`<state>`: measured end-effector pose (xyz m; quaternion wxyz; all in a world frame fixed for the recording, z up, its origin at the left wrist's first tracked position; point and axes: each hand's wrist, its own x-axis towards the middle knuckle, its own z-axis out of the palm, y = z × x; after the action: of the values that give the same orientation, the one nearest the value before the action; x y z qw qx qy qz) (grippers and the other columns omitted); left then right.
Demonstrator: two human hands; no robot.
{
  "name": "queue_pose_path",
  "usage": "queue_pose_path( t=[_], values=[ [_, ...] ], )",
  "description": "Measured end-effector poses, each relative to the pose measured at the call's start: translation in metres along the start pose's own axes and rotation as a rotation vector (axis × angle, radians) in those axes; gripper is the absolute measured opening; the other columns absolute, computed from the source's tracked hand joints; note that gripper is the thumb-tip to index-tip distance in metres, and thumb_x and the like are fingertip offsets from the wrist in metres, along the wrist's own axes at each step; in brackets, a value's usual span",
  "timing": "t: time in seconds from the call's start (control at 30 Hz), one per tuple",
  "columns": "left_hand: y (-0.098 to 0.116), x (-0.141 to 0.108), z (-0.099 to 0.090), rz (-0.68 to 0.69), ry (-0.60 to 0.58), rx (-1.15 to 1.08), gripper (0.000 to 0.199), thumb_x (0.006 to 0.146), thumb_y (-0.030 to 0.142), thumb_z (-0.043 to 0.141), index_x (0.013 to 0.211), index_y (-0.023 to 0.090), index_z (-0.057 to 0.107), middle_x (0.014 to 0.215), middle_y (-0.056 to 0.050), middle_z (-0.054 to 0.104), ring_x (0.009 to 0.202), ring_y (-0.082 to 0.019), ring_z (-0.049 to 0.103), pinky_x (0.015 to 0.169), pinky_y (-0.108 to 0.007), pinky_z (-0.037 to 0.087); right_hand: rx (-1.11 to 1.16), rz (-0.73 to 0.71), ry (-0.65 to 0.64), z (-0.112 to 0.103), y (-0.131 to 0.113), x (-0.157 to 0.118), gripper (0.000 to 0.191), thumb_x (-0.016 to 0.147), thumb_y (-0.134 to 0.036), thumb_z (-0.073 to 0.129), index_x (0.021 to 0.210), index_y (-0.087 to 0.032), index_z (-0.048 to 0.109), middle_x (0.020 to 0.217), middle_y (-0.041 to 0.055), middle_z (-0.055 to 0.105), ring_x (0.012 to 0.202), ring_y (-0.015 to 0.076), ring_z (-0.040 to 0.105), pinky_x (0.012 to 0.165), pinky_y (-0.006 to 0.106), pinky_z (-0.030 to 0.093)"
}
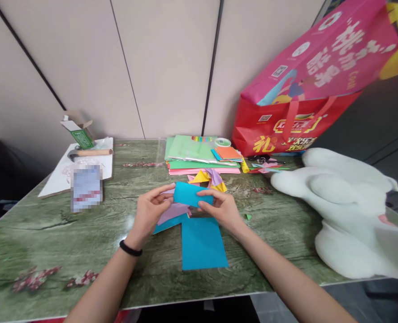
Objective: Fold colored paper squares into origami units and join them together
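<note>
Left grip (151, 207), right grip (225, 207) pinching oblong, plain blue paper (187, 194).

So the paper (185, 194) in the grip looks smooth and matt, same flat finish on the sheet (205, 244) just below it, while the tabletop (253, 264) under both is pretty glossy with a printed stone-ish or woody grain. Past the grip there's a paper stack (184, 151) with shiny clear plastic film on it, and the wall (172, 67) behind is smooth and dull. Off left, a hammer (94, 153) with a smooth wood handle plus a cardboard box (82, 138); off right, a soft, matt cloth plushie (350, 193).
</note>
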<state>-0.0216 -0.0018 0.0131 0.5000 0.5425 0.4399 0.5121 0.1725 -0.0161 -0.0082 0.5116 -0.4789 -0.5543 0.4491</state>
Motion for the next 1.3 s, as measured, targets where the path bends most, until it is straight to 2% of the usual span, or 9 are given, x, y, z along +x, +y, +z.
queue_pose_path(
  t=[0.17, 0.27, 0.4, 0.5, 0.6, 0.73, 0.87, 1.13, 1.3],
  values=[
    [0.006, 0.002, -0.004, 0.055, 0.109, -0.058, 0.039, 0.061, 0.022, 0.075, 0.097, 0.010, 0.066, 0.095, -0.012, 0.072, 0.092, -0.025, 0.067, 0.084, -0.037, 0.054, 0.048, -0.038, 0.057, 0.000, -0.002, 0.000, 0.029, 0.065, -0.035, 0.072, 0.089, -0.020, 0.068, 0.073, 0.0014, 0.063, 0.055, 0.0140, 0.056, 0.051, 0.029, 0.052],
    [0.006, 0.002, -0.004, 0.058, 0.167, -0.074, 0.034, 0.066, 0.026, 0.072, 0.096, 0.010, 0.064, 0.086, -0.011, 0.073, 0.081, -0.023, 0.070, 0.080, -0.037, 0.056, 0.133, -0.093, 0.110, -0.001, 0.001, 0.001, 0.044, 0.066, -0.031, 0.072, 0.108, -0.021, 0.061, 0.086, 0.0037, 0.065, 0.069, 0.0180, 0.062, 0.059, 0.032, 0.056],
    [0.005, -0.003, 0.007, -0.166, -0.041, -0.093, 0.041, 0.073, 0.036, 0.067, 0.103, 0.010, 0.058, 0.079, -0.011, 0.073, 0.059, -0.021, 0.069, 0.059, -0.037, 0.059, 0.050, -0.230, 0.174, 0.000, 0.005, -0.001, 0.054, 0.074, -0.027, 0.066, 0.125, -0.026, 0.049, 0.095, 0.0053, 0.066, 0.074, 0.0191, 0.064, 0.060, 0.032, 0.056],
    [0.002, -0.008, 0.017, -0.230, -0.119, -0.139, 0.041, 0.072, 0.040, 0.066, 0.098, 0.009, 0.056, 0.087, -0.013, 0.072, 0.072, -0.025, 0.070, 0.069, -0.041, 0.059, -0.213, -0.375, 0.215, 0.002, 0.006, -0.005, 0.030, 0.080, -0.023, 0.059, 0.110, -0.025, 0.061, 0.094, 0.0048, 0.068, 0.072, 0.0176, 0.064, 0.061, 0.030, 0.054],
    [-0.002, -0.010, 0.020, -0.206, -0.108, -0.211, 0.050, 0.071, 0.040, 0.067, 0.110, 0.012, 0.051, 0.089, -0.010, 0.071, 0.081, -0.026, 0.070, 0.077, -0.043, 0.057, -0.322, -0.526, 0.121, 0.005, 0.004, -0.008, 0.019, 0.084, -0.018, 0.052, 0.095, -0.022, 0.066, 0.092, 0.0048, 0.070, 0.084, 0.0181, 0.065, 0.075, 0.032, 0.053],
    [-0.003, -0.008, 0.017, -0.143, -0.061, -0.193, 0.063, 0.070, 0.037, 0.069, 0.124, 0.016, 0.042, 0.098, -0.010, 0.070, 0.089, -0.026, 0.068, 0.080, -0.043, 0.055, -0.313, -0.615, 0.021, 0.010, 0.002, -0.010, 0.017, 0.082, -0.016, 0.055, 0.095, -0.021, 0.065, 0.097, 0.0069, 0.070, 0.093, 0.0188, 0.065, 0.085, 0.035, 0.051],
    [-0.003, -0.008, 0.015, -0.081, -0.085, -0.141, 0.061, 0.069, 0.034, 0.070, 0.123, 0.016, 0.047, 0.106, -0.011, 0.068, 0.099, -0.026, 0.063, 0.081, -0.039, 0.055, -0.330, -0.601, -0.026, 0.011, 0.001, -0.010, 0.019, 0.080, -0.019, 0.060, 0.098, -0.022, 0.065, 0.102, 0.0081, 0.068, 0.098, 0.0202, 0.063, 0.087, 0.037, 0.051],
    [-0.007, -0.011, 0.018, -0.079, -0.170, -0.083, 0.074, 0.071, 0.033, 0.069, 0.135, 0.019, 0.037, 0.108, -0.011, 0.066, 0.079, -0.022, 0.068, 0.075, -0.040, 0.056, -0.275, -0.559, -0.142, 0.007, 0.004, -0.009, 0.044, 0.074, -0.032, 0.070, 0.115, -0.022, 0.058, 0.116, 0.0108, 0.061, 0.107, 0.0224, 0.058, 0.084, 0.034, 0.053],
    [-0.005, -0.011, 0.019, -0.055, -0.166, -0.030, 0.072, 0.069, 0.032, 0.071, 0.132, 0.017, 0.041, 0.107, -0.010, 0.067, 0.088, -0.023, 0.066, 0.078, -0.038, 0.055, -0.293, -0.571, -0.137, 0.009, 0.008, -0.008, 0.042, 0.075, -0.035, 0.068, 0.113, -0.022, 0.058, 0.116, 0.0109, 0.061, 0.110, 0.0230, 0.056, 0.090, 0.037, 0.050]
  ],
)
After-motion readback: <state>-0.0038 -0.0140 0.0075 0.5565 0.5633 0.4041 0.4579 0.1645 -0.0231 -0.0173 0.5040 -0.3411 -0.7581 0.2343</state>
